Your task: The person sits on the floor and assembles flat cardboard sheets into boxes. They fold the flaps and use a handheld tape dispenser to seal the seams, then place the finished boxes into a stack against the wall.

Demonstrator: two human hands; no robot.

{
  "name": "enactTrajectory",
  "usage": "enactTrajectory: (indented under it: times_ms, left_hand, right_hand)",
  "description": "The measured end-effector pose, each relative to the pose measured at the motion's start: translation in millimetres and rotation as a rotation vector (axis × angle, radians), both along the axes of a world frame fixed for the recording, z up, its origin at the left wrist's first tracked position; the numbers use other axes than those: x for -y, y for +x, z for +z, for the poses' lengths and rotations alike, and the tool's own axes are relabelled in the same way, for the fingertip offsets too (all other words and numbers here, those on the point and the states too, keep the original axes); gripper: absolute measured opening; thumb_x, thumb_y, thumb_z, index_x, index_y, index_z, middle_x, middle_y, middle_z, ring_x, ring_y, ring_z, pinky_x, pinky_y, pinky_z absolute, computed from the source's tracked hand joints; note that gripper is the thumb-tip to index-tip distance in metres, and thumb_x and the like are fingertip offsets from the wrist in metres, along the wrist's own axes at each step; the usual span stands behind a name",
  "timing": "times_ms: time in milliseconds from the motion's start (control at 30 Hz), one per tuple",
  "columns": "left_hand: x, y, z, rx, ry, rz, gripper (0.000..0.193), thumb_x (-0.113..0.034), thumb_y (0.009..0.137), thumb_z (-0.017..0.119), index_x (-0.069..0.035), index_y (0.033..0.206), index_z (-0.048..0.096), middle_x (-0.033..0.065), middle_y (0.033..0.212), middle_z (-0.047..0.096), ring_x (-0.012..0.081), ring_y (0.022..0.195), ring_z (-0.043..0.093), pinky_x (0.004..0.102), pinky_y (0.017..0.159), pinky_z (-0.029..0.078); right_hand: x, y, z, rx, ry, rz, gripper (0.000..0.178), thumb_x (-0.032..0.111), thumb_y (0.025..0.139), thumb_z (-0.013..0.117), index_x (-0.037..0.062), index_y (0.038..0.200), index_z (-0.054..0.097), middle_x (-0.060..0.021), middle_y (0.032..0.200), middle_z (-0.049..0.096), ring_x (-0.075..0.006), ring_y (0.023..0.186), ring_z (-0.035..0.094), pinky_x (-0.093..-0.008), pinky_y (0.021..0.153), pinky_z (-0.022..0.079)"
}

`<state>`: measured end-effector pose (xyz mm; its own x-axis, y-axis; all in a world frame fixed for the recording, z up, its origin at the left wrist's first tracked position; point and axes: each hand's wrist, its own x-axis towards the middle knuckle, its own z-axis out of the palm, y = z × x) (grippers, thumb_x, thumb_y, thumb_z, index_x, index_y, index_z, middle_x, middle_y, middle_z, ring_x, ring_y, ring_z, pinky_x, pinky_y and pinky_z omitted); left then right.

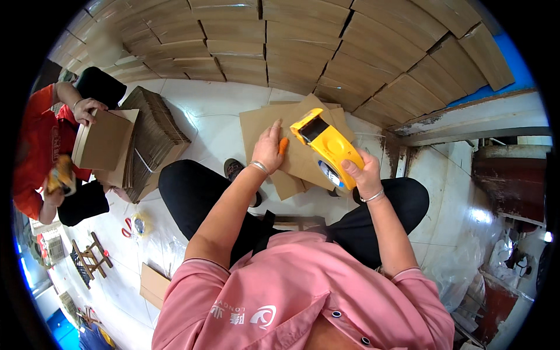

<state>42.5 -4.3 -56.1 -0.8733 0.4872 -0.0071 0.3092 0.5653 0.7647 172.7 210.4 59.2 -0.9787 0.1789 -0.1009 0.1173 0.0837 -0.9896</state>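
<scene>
head view — left hand [268, 149] flat on cardboard [304, 162], right hand [367, 177] gripping yellow tape dispenser [332, 147].

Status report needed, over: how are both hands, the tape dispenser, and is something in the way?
Left hand laid open on cardboard sheets. Right hand gripping yellow tape dispenser. Dispenser blocks view of some cardboard.

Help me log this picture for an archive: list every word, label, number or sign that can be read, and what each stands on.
Pink shirt: white lettering and a white emblem, upside down in view; wording not copied here.
Yellow tape dispenser: blue-and-white label, print too small to read.
Co-worker's orange top: pale marks, too blurred to read.
</scene>
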Motion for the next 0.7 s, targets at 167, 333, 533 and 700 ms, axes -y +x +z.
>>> enactTrajectory:
  times_ms: [167,333,533,700]
  left_hand:
    - [0,-1,-9,-0.063,-0.039,-0.118,0.064,-0.012,0.083,0.053,-0.011,0.142,0.028,0.0223,0.125,0.049,0.0399,0.117,0.045,0.0446,0.098,0.039]
    - [7,-10,-16,0.082,0.089,-0.103,0.055,-0.023,0.091,0.054,-0.007,0.139,0.033,0.0245,0.127,0.049,0.0415,0.119,0.044,0.044,0.101,0.036]
    - [16,1,23,0.453,0.613,0.425,0.027,-0.014,0.092,0.05,0.001,0.113,0.058,0.0116,0.104,0.065,0.0214,0.095,0.061,0.0302,0.08,0.048]
    - [27,14,31,0.628,0.693,0.51,0.024,-0.017,0.092,0.05,0.0,0.104,0.061,0.0061,0.092,0.065,0.0139,0.077,0.062,0.0263,0.064,0.048]
  right_hand:
    - [-3,-15,-21,0.074,0.334,0.206,0.046,0.038,0.077,0.076,-0.0037,0.092,0.064,-0.0046,0.079,0.066,-0.0086,0.071,0.058,-0.0239,0.066,0.047]
    - [-13,-14,-23,0.199,0.173,0.376,0.048,0.038,0.076,0.076,-0.0037,0.099,0.065,-0.0058,0.082,0.067,-0.0091,0.074,0.058,-0.0252,0.069,0.048]
    - [-1,-15,-16,0.317,0.262,0.486,0.04,0.03,0.079,0.072,-0.0037,0.098,0.063,-0.0073,0.083,0.065,-0.0116,0.075,0.058,-0.0281,0.071,0.047]
    - [7,-23,-11,0.105,0.258,0.334,0.041,0.035,0.078,0.073,-0.003,0.089,0.064,-0.0071,0.074,0.064,-0.0113,0.069,0.057,-0.0275,0.065,0.047]
